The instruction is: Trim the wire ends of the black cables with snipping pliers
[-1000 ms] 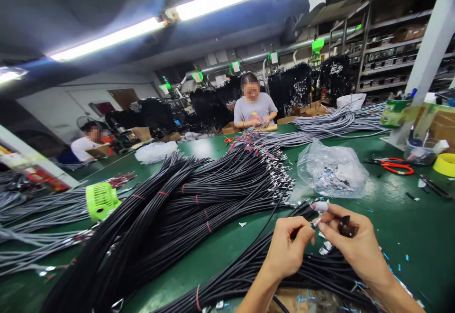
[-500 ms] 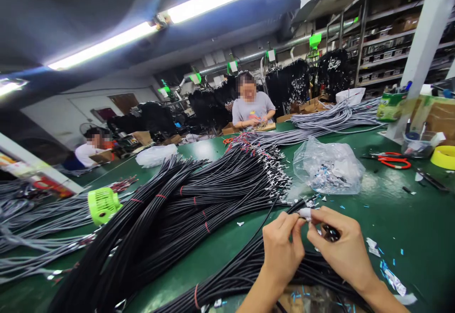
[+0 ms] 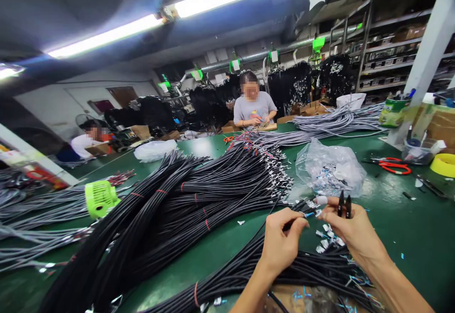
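Furthest left, grey cables run across the green table, and a bright green slotted housing sits by their ends, just beside a big pile of black cables. Behind them a person in white leans by a cardboard box, and a whitish plastic bag lies near the table's far edge. Red ties gird the piled bundles, whose silvery ends fan out toward the middle. Across the table, a co-worker in a grey shirt bends over a small board. Nearer, a separate black bundle with one red tie slants under the wearer's forearms. The left hand is closed, thumb against fingers, pinching a cable end above this bundle; blue shows at the tip. Next comes the right hand, white wrapping on one finger, its thumb and finger close to that same end; whether they touch it I cannot tell. It also holds a dark tool, two tips pointing up, slightly apart. Behind it lies a clear bag of scraps, then a red-handled cutting tool and, rightmost, a yellow tape roll.
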`<state>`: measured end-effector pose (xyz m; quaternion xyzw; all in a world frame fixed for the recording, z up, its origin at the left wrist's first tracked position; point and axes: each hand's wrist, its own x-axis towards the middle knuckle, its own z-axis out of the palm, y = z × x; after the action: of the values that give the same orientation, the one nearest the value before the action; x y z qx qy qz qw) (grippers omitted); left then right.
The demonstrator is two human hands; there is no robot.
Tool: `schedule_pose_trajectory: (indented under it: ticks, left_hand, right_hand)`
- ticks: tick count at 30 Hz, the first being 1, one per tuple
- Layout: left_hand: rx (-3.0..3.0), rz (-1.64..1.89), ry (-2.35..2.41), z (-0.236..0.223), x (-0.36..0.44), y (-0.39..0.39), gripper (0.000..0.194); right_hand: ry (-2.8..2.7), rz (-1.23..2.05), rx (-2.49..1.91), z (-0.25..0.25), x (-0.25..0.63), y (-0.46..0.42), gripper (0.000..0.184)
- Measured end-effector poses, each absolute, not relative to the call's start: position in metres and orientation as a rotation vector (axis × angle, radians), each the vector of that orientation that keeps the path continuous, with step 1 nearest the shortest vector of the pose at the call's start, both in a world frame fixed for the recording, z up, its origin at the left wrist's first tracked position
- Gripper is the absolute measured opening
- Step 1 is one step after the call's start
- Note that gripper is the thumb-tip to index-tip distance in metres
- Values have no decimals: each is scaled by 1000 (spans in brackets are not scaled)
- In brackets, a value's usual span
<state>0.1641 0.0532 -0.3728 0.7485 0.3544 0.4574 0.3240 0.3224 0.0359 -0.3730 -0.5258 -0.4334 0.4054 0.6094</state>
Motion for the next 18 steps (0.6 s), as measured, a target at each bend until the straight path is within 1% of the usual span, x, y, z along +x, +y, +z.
schedule_pose_trajectory:
  ticks: [5,9,13,18]
  left_hand:
    - [1836,1145,927,-376,167,55,26]
    - [1789,1148,905,-376,168,55,26]
    - [1774,1130,900,-375,167,54,28]
    - [1772,1158,915,-373,166,54,25]
  right_hand:
    - [-1202,887,-1220,-372,320,29,27]
    - [-1439,711,-1242,-371,320,25,24]
    - [-1544,506,-1247,-368,322,24,22]
    - [-1614,407,-1234,-368,322,22,14]
